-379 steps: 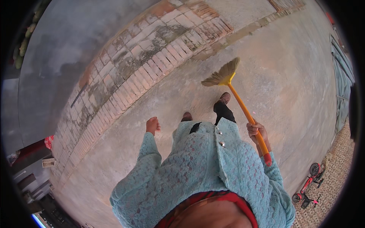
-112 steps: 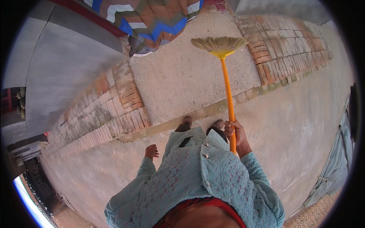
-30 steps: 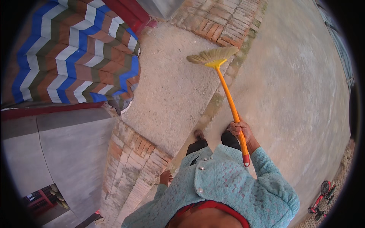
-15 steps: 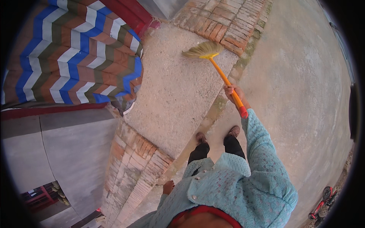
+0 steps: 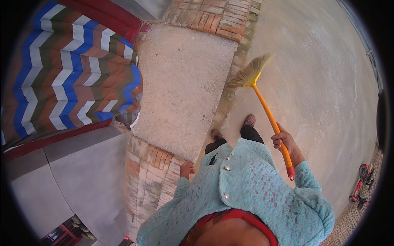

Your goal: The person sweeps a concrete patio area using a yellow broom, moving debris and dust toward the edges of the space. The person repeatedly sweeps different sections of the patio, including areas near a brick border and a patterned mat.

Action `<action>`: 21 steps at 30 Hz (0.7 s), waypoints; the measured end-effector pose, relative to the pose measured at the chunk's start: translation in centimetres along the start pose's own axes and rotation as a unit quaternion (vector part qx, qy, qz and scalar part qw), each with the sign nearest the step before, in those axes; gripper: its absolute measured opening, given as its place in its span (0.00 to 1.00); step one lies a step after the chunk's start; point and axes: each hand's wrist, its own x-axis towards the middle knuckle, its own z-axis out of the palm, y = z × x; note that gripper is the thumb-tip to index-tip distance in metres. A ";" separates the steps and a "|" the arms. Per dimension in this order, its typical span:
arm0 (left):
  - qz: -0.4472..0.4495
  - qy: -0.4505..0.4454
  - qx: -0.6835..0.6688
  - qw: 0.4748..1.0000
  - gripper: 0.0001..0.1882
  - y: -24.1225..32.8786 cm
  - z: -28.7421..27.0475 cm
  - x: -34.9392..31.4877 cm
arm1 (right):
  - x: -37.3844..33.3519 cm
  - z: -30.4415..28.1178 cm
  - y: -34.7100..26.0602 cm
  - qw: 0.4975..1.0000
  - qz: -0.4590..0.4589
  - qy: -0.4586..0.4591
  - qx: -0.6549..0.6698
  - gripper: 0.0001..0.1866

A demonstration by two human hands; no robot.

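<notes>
My right hand (image 5: pixel 285 142) is wrapped round the orange handle of a broom (image 5: pixel 269 111), below its middle. The handle's red end sticks out past my wrist. At the far end a yellow collar holds the fan-shaped bristle head (image 5: pixel 251 74), which is over the edge between the concrete ramp and the paved yard. The bristles are slightly blurred. At my side, above the brick steps, my left hand (image 5: pixel 187 169) hangs with its fingers curled in, and no object shows in it.
A pale concrete ramp (image 5: pixel 180 78) lies ahead, with brick steps (image 5: pixel 143 172) and more bricks (image 5: pixel 209 18) on either side. A striped zigzag curtain (image 5: pixel 74 74) hangs at left over a red sill. A red and black wheeled thing (image 5: pixel 361 184) stands far right.
The broom has swung from the ramp rightward onto the yard edge, closer to me. My right hand has drawn back and right with it. My left hand has come higher into view.
</notes>
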 end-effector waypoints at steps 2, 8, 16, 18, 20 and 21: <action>0.000 -0.019 -0.028 0.999 0.22 1.0 0.0 1.6 | 0.1 -0.3 1.5 0.997 0.031 0.020 -0.063 0.42; 0.040 -0.029 -0.018 0.999 0.21 0.5 -0.5 2.0 | 4.0 -4.8 0.8 0.972 0.089 0.075 -0.203 0.38; -0.033 0.056 -0.081 0.995 0.14 -6.0 -3.0 2.3 | 3.6 -7.8 -10.6 0.860 -0.051 0.197 -0.468 0.36; -0.036 0.034 -0.093 0.994 0.12 -6.9 -3.0 3.3 | 2.4 -6.5 -11.7 0.861 -0.097 0.232 -0.442 0.36; -0.042 0.025 -0.105 0.993 0.09 -7.9 -2.9 3.7 | 0.6 -4.9 -12.0 0.875 -0.142 0.216 -0.410 0.36; -0.044 0.025 -0.109 0.993 0.08 -8.3 -2.6 3.9 | -0.4 -4.0 -11.7 0.872 -0.166 0.226 -0.402 0.35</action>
